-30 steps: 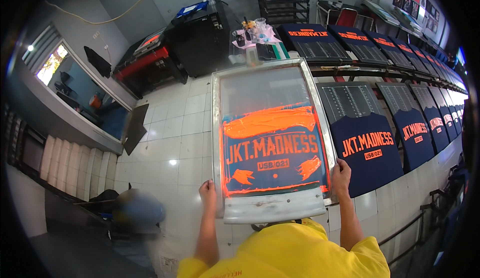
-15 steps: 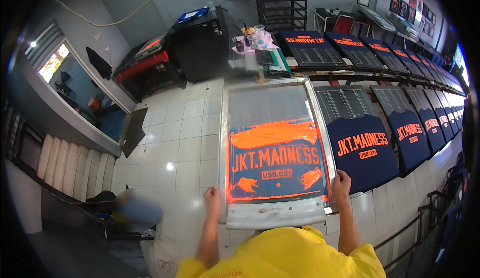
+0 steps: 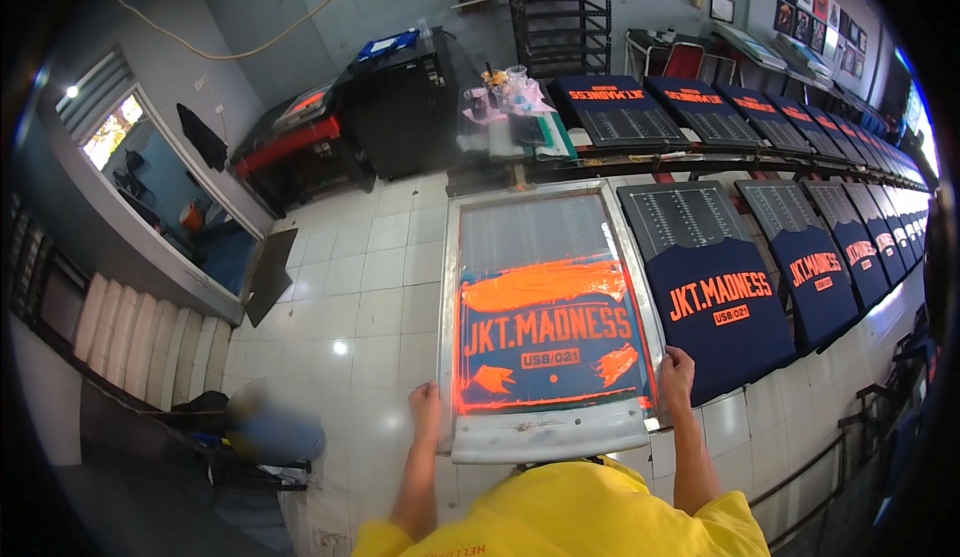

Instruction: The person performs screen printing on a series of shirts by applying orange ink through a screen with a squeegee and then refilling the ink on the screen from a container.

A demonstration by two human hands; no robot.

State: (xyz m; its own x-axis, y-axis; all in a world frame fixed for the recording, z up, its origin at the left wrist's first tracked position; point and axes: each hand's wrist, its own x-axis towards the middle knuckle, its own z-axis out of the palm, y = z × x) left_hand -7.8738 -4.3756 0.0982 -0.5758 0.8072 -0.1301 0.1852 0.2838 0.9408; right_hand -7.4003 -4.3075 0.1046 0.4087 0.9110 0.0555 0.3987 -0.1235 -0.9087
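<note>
A screen-printing frame with a metal rim lies in front of me. Thick orange ink is banked across its mesh, and orange lettering with smaller patches shows below that. Along its near end rests a wide grey metal bar, perhaps a squeegee. My left hand is closed at the frame's near left side. At the near right side, the fingers of my right hand curl round the rim. Dark blue cloth shows through the mesh; how far it reaches underneath is hidden.
To the right, navy shirts with orange prints lie on black boards in a row. Another row runs behind it. A side table holds cups and cloths. Left are a black cabinet, a doorway and steps.
The frame's far end sits slightly lower in the picture relative to the boards beside it. Both hands stay at its sides, and the view has shifted a little.
</note>
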